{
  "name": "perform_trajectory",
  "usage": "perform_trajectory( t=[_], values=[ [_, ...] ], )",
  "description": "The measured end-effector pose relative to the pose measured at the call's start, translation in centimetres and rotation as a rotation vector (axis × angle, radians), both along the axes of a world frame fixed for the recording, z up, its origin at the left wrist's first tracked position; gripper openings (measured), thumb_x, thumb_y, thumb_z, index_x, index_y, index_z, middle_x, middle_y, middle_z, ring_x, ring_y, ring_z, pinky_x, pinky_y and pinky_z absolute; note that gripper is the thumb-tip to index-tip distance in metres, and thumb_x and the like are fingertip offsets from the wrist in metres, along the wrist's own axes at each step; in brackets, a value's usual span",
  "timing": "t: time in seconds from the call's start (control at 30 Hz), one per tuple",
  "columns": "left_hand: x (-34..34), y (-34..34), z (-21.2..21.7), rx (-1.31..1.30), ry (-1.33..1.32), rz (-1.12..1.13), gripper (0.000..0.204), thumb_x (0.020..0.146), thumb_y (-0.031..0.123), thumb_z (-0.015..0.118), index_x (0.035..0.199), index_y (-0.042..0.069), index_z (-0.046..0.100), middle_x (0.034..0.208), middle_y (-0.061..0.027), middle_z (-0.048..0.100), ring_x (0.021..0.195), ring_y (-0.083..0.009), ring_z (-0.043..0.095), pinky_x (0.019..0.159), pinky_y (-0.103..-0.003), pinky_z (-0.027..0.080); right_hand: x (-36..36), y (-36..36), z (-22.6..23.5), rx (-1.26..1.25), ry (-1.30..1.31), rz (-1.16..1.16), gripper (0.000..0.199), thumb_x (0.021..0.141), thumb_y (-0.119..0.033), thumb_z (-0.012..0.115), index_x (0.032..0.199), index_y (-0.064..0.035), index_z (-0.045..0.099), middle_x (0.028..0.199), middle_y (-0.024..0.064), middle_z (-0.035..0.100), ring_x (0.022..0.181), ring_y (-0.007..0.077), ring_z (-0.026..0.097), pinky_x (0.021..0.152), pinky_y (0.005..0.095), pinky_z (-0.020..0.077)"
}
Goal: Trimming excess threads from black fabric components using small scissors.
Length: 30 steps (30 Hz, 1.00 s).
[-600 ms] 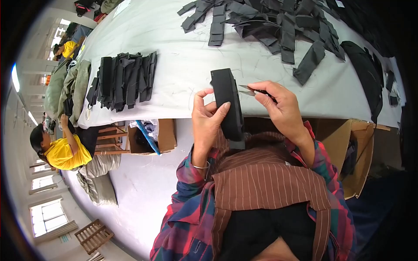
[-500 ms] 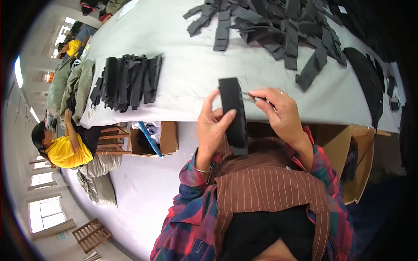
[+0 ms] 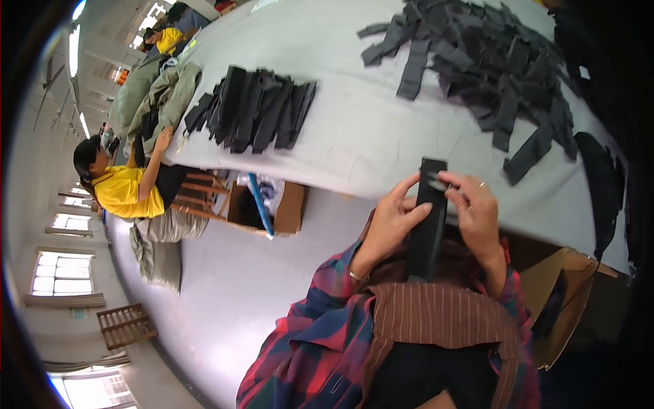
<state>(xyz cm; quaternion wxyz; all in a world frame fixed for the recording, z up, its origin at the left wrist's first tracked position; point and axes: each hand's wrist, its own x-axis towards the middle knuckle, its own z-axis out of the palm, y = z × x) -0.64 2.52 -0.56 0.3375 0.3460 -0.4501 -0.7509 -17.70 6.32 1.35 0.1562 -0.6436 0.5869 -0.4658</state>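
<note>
My left hand (image 3: 394, 223) pinches a black fabric strip (image 3: 426, 242) between thumb and fingers. The strip hangs lengthwise in front of my apron, just off the table's near edge. In my right hand (image 3: 478, 213) is a pair of small metal thread snips (image 3: 437, 183), mostly hidden by the fingers. Their blades lie against the upper part of the strip. Beyond my hands, a loose heap of dark strips (image 3: 470, 65) covers the far right of the table. A neater row of similar strips (image 3: 255, 112) lies to the left.
The table (image 3: 347, 129) has a pale cover with loose threads on it. Cardboard boxes stand under its edge, one left (image 3: 293, 208) and one right (image 3: 572, 293). At the left, a person in a yellow shirt (image 3: 129, 191) handles olive cloth (image 3: 167, 102). A wooden pallet (image 3: 127, 326) leans by the wall.
The view has swung, so the table and piles sit further right. The snips' blades have moved from beside the strip's right edge to over its upper part. My left hand keeps its hold.
</note>
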Motion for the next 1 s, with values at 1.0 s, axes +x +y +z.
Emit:
perform_trajectory(
  t=[1.0],
  values=[
    [0.3,-0.3,0.7,0.198,0.151,0.037,0.069,0.085,-0.006,0.053,0.147,0.005,0.024,0.080,-0.0145,0.065,0.066,-0.0250,0.067,0.061,-0.037,0.058,-0.6,1.4,-1.1,-0.010,0.051,-0.097,0.020,0.081,-0.006,0.062,0.100,-0.0101,0.067,0.083,0.0098,0.063,0.078,0.0298,0.058,0.069,0.0381,0.0439]
  ],
)
